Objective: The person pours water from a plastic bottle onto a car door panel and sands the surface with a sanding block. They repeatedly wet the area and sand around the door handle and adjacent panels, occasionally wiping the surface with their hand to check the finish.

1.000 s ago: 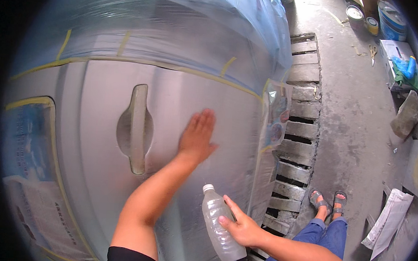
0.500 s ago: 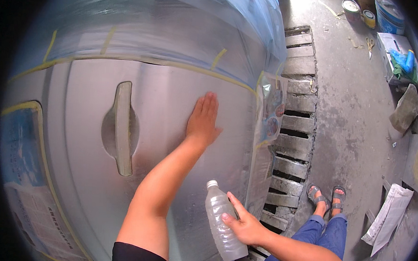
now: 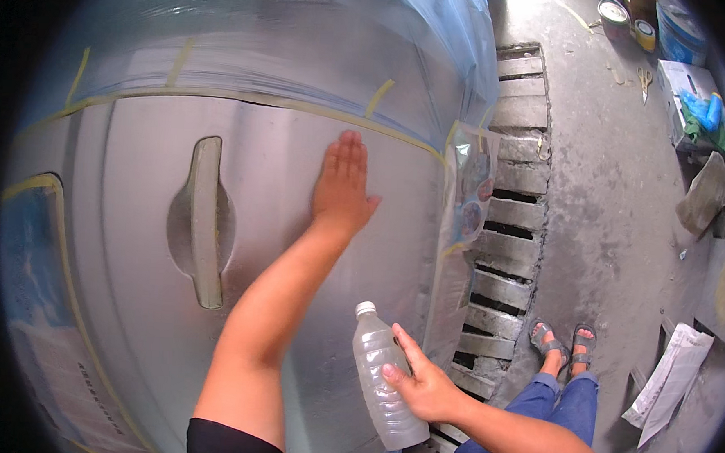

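Note:
My left hand [image 3: 342, 184] lies flat on a silver-grey car door panel [image 3: 284, 165], fingers stretched toward the panel's taped upper edge. To its left is the door handle [image 3: 207, 218], covered with pale masking and set over a rounded recess. In front of my body, my right hand [image 3: 424, 386] grips a clear ribbed plastic bottle [image 3: 380, 359] with a white cap. The bottle is tilted, cap up and to the left, and looks cloudy. Some of the right fingers are hidden behind it.
Plastic sheeting [image 3: 306, 43] and yellow masking tape [image 3: 377, 98] border the panel. A slatted floor drain [image 3: 516, 181] runs alongside. Scissors [image 3: 645, 84], a white box [image 3: 673, 79] with blue and green cloths, a blue bucket [image 3: 682, 34] and folded paper [image 3: 670, 378] lie along the right.
My left hand has slid up and slightly left across the panel, staying flat. My right hand still holds the bottle, nearly in the same place. The view has shifted slightly.

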{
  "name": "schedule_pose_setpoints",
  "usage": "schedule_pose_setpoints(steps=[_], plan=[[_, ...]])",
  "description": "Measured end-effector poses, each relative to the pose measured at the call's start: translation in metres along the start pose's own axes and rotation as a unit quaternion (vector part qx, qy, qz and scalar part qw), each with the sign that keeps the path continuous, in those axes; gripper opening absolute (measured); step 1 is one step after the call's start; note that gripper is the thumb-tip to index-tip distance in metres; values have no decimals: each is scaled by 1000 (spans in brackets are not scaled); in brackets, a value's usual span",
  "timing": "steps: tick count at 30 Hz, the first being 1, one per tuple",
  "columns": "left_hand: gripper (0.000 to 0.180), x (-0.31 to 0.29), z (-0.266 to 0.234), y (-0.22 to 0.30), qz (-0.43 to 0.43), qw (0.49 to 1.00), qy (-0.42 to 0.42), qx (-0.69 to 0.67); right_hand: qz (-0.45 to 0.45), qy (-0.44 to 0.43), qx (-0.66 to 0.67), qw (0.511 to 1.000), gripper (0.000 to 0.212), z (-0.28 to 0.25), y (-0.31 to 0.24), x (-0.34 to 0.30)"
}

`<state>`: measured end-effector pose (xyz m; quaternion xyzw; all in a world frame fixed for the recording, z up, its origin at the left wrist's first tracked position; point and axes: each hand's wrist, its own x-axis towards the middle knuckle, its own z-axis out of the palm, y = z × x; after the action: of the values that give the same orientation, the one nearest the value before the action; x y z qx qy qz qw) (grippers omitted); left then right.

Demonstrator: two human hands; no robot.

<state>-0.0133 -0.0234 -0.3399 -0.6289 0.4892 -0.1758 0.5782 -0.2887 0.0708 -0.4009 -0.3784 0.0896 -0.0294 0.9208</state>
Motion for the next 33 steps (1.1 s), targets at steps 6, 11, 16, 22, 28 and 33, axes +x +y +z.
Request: schedule_pose_setpoints(steps=[6, 11, 16, 22, 28, 33], plan=[[86, -28, 33, 53, 103, 993, -40, 31, 44, 8, 33, 998, 76, -4, 1, -5], [84, -85, 41, 58, 174, 982, -69, 25, 55, 16, 55, 997, 77, -2, 1, -8], [83, -109, 42, 6, 124, 990, -59, -41, 12, -18, 14, 1000, 77, 17, -17, -9], [84, -105, 22, -31, 25, 999, -3, -41, -16, -36, 20, 999, 76, 28, -14, -16], [80, -43, 41, 25, 97, 995, -36, 3, 22, -18, 4, 1000, 76, 16, 3, -15], [79, -51, 78, 108, 147, 986, -63, 36, 77, -10, -15, 997, 77, -13, 15, -28]])
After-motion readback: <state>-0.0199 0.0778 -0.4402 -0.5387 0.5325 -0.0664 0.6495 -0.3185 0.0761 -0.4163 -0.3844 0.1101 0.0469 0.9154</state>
